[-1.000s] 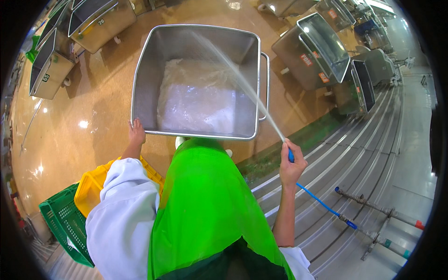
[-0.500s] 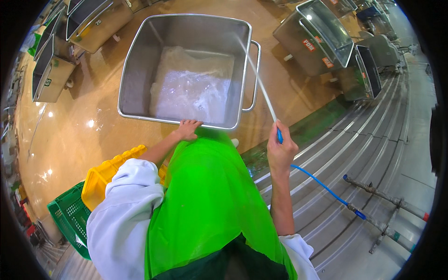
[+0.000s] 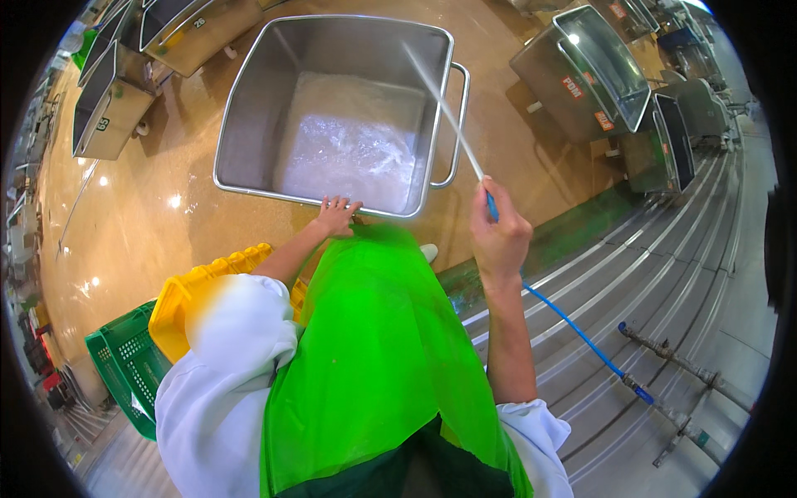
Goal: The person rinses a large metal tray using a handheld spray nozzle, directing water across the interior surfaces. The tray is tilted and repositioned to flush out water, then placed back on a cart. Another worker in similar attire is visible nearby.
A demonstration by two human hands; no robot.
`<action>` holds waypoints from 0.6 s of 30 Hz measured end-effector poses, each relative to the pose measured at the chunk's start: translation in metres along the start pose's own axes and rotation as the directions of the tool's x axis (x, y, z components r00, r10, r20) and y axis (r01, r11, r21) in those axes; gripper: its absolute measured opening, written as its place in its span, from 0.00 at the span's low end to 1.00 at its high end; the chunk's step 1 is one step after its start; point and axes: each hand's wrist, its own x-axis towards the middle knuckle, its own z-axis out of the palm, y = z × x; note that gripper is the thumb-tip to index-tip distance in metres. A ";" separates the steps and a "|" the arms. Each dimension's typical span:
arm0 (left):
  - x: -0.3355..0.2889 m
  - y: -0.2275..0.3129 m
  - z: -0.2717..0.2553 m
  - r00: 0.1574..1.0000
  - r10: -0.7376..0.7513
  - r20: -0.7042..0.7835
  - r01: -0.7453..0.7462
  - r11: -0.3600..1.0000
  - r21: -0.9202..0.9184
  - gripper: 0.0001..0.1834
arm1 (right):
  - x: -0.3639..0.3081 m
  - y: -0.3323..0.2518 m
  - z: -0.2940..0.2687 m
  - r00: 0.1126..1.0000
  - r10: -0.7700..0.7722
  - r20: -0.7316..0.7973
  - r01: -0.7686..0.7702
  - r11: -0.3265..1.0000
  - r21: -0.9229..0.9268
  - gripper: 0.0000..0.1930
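A large square steel tub (image 3: 249,137) stands in front of me with churned, foamy water (image 3: 353,153) over its bottom. At its near rim is my left hand (image 3: 337,217), fingers hooked over the edge and slightly spread. My right hand (image 3: 502,241) is wrapped round the blue hose (image 3: 492,207), to the right of the tub. From the hose end a white water jet (image 3: 452,124) crosses the tub's right rim and slants inside toward the far wall. Below that hand the hose runs down to a pipe fitting (image 3: 641,390).
A steel handle (image 3: 455,137) sticks out from the tub's right side. Other steel tubs stand far left (image 3: 108,108) and far right (image 3: 573,75). Yellow (image 3: 178,303) and green crates (image 3: 124,361) sit by my left elbow. Metal pipes (image 3: 689,361) lie right, over ribbed metal flooring (image 3: 581,257).
The water jet now slants farther left inside the tub. My right hand is slightly higher in view, still round the hose. The left hand stays on the rim while the whole view shifts slightly.
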 end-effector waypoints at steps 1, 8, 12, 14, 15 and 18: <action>0.000 -0.001 0.000 1.000 0.004 -0.022 -0.003 1.000 0.020 0.55 | 0.002 0.000 0.001 0.999 0.011 -0.039 -0.009 0.999 0.042 0.08; -0.001 -0.002 0.003 1.000 -0.002 0.007 0.001 0.999 0.038 0.58 | 0.007 -0.001 -0.007 0.996 0.089 -0.017 -0.084 0.977 0.197 0.06; 0.000 0.000 0.003 0.999 -0.011 0.054 0.009 0.999 0.031 0.59 | 0.011 0.001 -0.010 0.996 0.076 0.036 -0.082 0.975 0.205 0.07; 0.000 0.001 0.002 0.999 0.003 0.033 -0.004 1.000 0.028 0.60 | 0.011 0.002 -0.008 0.998 0.064 0.015 -0.066 0.966 0.250 0.06; -0.001 0.001 0.002 0.998 -0.011 0.063 0.008 0.999 0.042 0.60 | 0.011 0.002 -0.008 0.997 0.071 0.017 -0.073 0.958 0.276 0.06; -0.003 0.003 -0.001 0.997 -0.005 0.074 0.000 0.999 0.055 0.61 | 0.009 0.004 -0.009 0.996 0.038 0.076 -0.055 0.970 0.237 0.06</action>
